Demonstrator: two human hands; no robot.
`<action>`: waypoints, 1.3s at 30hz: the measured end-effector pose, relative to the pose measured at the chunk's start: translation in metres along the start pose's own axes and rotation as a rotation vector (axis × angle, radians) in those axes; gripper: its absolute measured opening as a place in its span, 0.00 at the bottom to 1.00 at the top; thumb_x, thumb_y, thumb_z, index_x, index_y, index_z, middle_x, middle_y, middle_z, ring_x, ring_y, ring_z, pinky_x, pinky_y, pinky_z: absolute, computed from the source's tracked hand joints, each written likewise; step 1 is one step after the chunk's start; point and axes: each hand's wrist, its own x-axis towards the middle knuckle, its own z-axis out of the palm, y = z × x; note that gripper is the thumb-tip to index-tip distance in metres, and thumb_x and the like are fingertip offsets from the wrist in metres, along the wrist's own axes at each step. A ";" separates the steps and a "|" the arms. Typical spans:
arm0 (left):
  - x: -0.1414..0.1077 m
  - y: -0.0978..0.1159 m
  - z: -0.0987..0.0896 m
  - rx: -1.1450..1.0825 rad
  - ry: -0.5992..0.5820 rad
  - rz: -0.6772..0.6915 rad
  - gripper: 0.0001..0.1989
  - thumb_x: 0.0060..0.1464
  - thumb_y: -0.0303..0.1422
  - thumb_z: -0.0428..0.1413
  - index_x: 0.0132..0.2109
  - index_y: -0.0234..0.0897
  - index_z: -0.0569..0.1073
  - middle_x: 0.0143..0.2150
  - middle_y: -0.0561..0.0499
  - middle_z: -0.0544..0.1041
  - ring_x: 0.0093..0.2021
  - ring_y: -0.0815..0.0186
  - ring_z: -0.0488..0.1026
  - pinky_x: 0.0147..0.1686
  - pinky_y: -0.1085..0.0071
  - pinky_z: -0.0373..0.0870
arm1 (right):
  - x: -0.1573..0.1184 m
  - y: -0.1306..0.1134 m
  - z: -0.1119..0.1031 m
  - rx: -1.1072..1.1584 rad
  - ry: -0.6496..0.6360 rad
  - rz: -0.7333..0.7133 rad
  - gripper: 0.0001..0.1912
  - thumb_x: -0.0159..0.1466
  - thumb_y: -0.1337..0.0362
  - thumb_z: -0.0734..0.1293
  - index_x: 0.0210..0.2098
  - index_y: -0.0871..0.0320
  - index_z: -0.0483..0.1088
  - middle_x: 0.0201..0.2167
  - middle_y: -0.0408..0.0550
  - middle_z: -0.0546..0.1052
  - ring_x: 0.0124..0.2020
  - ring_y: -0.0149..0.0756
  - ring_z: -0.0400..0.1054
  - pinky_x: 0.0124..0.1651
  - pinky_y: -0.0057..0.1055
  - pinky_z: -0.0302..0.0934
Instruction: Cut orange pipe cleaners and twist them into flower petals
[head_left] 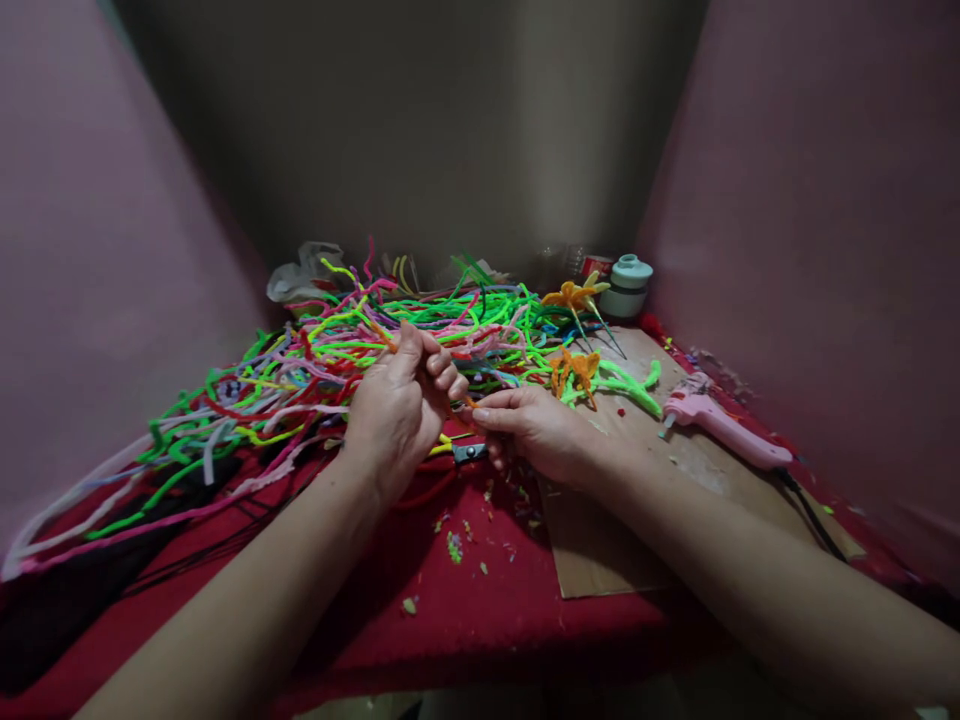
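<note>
My left hand (pixel 401 405) is closed around an orange pipe cleaner (pixel 381 336), whose one end sticks out past the thumb. Close by, my right hand (pixel 536 430) pinches the orange strand between thumb and fingertips, in the small gap between both hands. The middle of the strand is hidden in my left fist. Beneath the hands lies a cutting tool with yellow handles and a dark metal head (pixel 470 453), partly covered. Orange pipe-cleaner flowers (pixel 574 372) with a bright green piece (pixel 630 385) lie beyond my right hand.
A big tangle of coloured pipe cleaners (pixel 285 375) spreads across the red cloth (pixel 450 620). On the right, a pink glue gun (pixel 724 428) rests on cardboard (pixel 600 560). Behind stand a pale blue-lidded container (pixel 628 285) and a plastic bag (pixel 304 272). Scraps are scattered in front.
</note>
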 end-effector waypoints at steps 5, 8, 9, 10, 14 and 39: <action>-0.005 0.004 0.006 0.027 0.042 0.020 0.19 0.55 0.43 0.54 0.24 0.35 0.64 0.17 0.60 0.53 0.15 0.77 0.51 0.14 0.78 0.50 | -0.004 -0.005 0.006 -0.161 -0.043 0.010 0.13 0.59 0.65 0.64 0.18 0.59 0.63 0.11 0.37 0.61 0.12 0.23 0.56 0.18 0.24 0.47; -0.010 0.008 0.010 0.040 0.032 0.017 0.19 0.57 0.42 0.53 0.24 0.35 0.63 0.16 0.61 0.50 0.14 0.78 0.48 0.13 0.78 0.46 | -0.004 -0.006 0.008 -0.175 -0.091 0.017 0.11 0.58 0.66 0.65 0.19 0.60 0.65 0.12 0.36 0.62 0.13 0.23 0.57 0.18 0.23 0.49; -0.011 0.009 0.012 0.040 0.025 0.020 0.19 0.58 0.41 0.52 0.24 0.34 0.63 0.16 0.61 0.50 0.14 0.78 0.47 0.13 0.78 0.46 | -0.004 -0.005 0.009 -0.152 -0.106 0.018 0.11 0.58 0.67 0.65 0.20 0.61 0.66 0.13 0.37 0.63 0.13 0.23 0.57 0.19 0.23 0.50; -0.011 0.011 0.012 0.037 0.019 0.022 0.18 0.59 0.40 0.51 0.24 0.34 0.63 0.15 0.61 0.49 0.14 0.78 0.47 0.13 0.78 0.45 | -0.004 -0.004 0.009 -0.109 -0.125 0.022 0.10 0.58 0.66 0.65 0.21 0.61 0.67 0.14 0.38 0.65 0.14 0.23 0.59 0.20 0.23 0.52; -0.009 0.017 0.010 0.016 0.023 0.014 0.17 0.61 0.36 0.49 0.25 0.34 0.62 0.15 0.62 0.49 0.13 0.78 0.46 0.13 0.79 0.44 | -0.005 0.002 0.010 0.198 -0.263 0.090 0.08 0.60 0.64 0.66 0.29 0.63 0.70 0.24 0.45 0.73 0.20 0.28 0.66 0.24 0.26 0.61; -0.007 0.023 0.003 -0.063 0.006 -0.012 0.20 0.63 0.37 0.45 0.24 0.34 0.63 0.15 0.61 0.49 0.12 0.78 0.45 0.11 0.78 0.43 | -0.007 -0.001 0.016 0.454 -0.233 0.253 0.07 0.60 0.67 0.67 0.30 0.67 0.72 0.14 0.38 0.66 0.12 0.22 0.57 0.13 0.21 0.54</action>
